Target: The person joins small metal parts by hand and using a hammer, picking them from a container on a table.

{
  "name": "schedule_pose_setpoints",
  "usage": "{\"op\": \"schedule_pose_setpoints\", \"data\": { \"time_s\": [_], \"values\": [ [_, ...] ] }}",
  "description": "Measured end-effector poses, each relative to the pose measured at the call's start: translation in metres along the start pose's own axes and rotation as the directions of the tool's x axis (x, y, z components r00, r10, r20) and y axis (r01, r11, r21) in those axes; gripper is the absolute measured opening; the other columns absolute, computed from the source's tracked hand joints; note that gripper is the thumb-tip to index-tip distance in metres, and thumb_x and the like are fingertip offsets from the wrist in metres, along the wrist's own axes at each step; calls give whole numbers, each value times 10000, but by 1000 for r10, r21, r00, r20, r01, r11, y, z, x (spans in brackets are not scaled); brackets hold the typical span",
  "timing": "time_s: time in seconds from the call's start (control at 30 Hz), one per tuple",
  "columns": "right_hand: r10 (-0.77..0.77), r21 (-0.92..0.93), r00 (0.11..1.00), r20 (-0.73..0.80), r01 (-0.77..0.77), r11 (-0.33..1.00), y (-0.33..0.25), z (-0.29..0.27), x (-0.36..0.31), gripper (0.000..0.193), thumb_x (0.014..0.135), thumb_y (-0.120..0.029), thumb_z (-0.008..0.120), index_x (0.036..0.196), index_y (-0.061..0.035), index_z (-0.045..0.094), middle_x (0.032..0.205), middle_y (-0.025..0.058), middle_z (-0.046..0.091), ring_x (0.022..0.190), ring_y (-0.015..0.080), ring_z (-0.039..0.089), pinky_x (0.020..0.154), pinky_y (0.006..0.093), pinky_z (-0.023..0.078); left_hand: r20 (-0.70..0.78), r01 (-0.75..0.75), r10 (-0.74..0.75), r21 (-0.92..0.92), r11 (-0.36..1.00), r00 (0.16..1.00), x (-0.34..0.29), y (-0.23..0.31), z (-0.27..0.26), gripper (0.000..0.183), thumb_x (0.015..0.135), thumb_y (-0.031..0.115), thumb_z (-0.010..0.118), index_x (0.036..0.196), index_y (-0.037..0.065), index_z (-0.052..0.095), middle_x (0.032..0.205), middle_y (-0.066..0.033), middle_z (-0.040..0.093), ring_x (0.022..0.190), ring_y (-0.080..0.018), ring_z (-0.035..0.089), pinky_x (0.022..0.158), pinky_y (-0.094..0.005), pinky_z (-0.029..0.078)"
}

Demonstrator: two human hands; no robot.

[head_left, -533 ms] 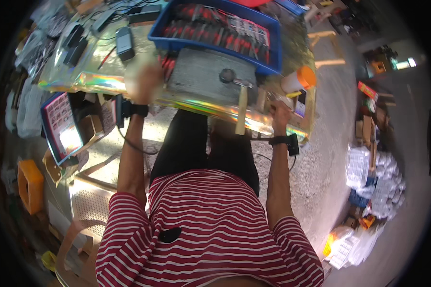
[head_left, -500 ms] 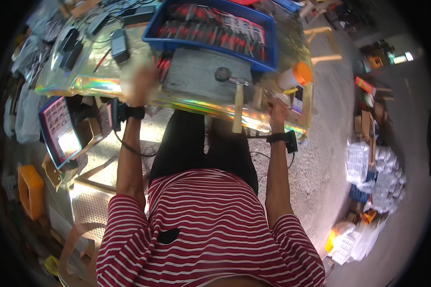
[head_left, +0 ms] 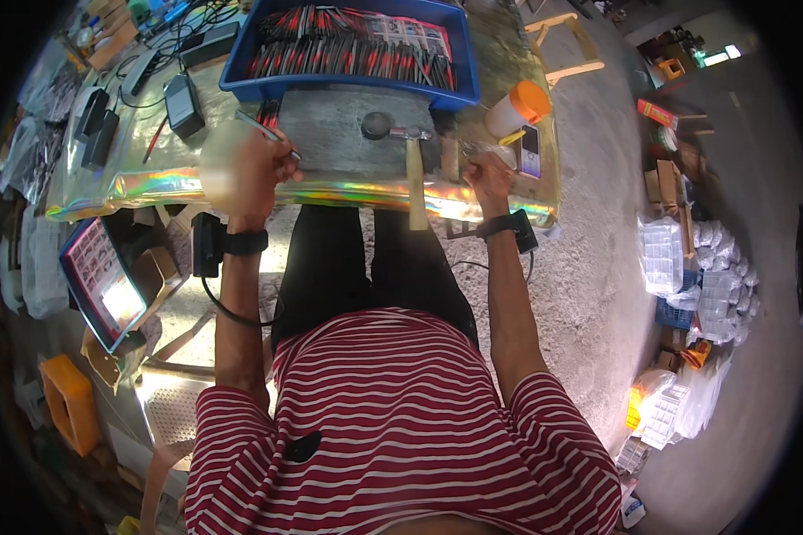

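My left hand (head_left: 248,171), partly blurred, is closed around a slim grey rod (head_left: 269,135) at the table's near edge. Just beyond it lie a few slim red-and-black pieces (head_left: 269,113). My right hand (head_left: 489,181) has its fingers curled together beside a crumpled piece of clear plastic (head_left: 500,153); what they grip is too small to make out. Between my hands lies a flat grey metal block (head_left: 321,125). A hammer (head_left: 415,178) rests with its head on the block and its wooden handle toward me. A round dark knob-like piece (head_left: 376,125) sits by the hammer head.
A blue tray (head_left: 348,83) full of slim red-and-black pieces stands beyond the block. To the right are an orange-lidded jar (head_left: 511,111) and a phone (head_left: 530,152). Black boxes (head_left: 184,105) and cables lie left. Below the table edge leans a framed sheet (head_left: 104,283).
The view has shifted, so the table items appear further left. My left hand has turned, and the slim rod in it now shows. My right hand stays by the clear plastic.
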State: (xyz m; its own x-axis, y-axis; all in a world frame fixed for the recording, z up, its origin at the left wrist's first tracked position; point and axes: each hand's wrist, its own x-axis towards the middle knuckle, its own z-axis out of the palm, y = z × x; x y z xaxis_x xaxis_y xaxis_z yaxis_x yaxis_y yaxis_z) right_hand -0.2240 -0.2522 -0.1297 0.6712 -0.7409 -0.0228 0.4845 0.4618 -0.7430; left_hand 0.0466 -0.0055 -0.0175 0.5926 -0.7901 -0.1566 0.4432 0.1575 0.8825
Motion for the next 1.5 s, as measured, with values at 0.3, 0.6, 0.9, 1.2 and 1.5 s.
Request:
{"op": "schedule_pose_setpoints", "data": {
  "time_s": [0.3, 0.6, 0.9, 1.2, 1.5],
  "values": [
    [-47, -227, 930, -365, -40, 973, -9, 40, 0, 72, 719, -17, 562, 757, -17, 501, 617, 54, 512, 530, 128, 520, 500, 248, 492, 136, 29, -13, -111, 993, 991, -6, 0, 43, 93, 745, 18, 496, 821, -21, 533, 753, -100, 557, 563, -126, 518, 534, -273, 488],
    [-60, -279, 984, -169, 10, 960, -34, 144, -23, 80, 777, -40, 530, 842, 7, 527, 711, 76, 557, 560, 106, 534, 547, 228, 484, 242, 142, -67, -308, 941, 968, -1, -20, 87, 129, 792, 60, 524, 872, -37, 552, 757, -117, 581, 625, -130, 561, 622, -284, 531],
    [-190, -340, 982, 12, 183, 923, -25, 201, -44, 65, 793, -25, 520, 827, 29, 512, 692, 61, 543, 531, 71, 487, 510, 177, 411, 271, 288, -171, -488, 824, 947, -12, -26, 108, 122, 796, 66, 519, 874, -25, 547, 777, -105, 581, 668, -142, 576, 657, -264, 517],
    [-266, -429, 964, 24, 251, 868, -25, 202, -55, 64, 803, -35, 517, 837, 17, 503, 661, 24, 519, 494, 32, 419, 450, 153, 337, 363, 375, -176, -604, 703, 915, -22, -34, 114, 141, 813, 68, 491, 919, -21, 521, 816, -98, 565, 714, -143, 572, 651, -237, 502],
    [-425, -683, 904, 35, 332, 651, -20, 213, -68, 72, 799, -50, 533, 805, 5, 488, 659, 15, 520, 513, 19, 432, 456, 149, 347, 376, 358, -136, -622, 696, 917, -30, -31, 115, 124, 821, 83, 489, 894, -13, 520, 790, -77, 550, 673, -127, 552, 644, -241, 494]
  ]
}}
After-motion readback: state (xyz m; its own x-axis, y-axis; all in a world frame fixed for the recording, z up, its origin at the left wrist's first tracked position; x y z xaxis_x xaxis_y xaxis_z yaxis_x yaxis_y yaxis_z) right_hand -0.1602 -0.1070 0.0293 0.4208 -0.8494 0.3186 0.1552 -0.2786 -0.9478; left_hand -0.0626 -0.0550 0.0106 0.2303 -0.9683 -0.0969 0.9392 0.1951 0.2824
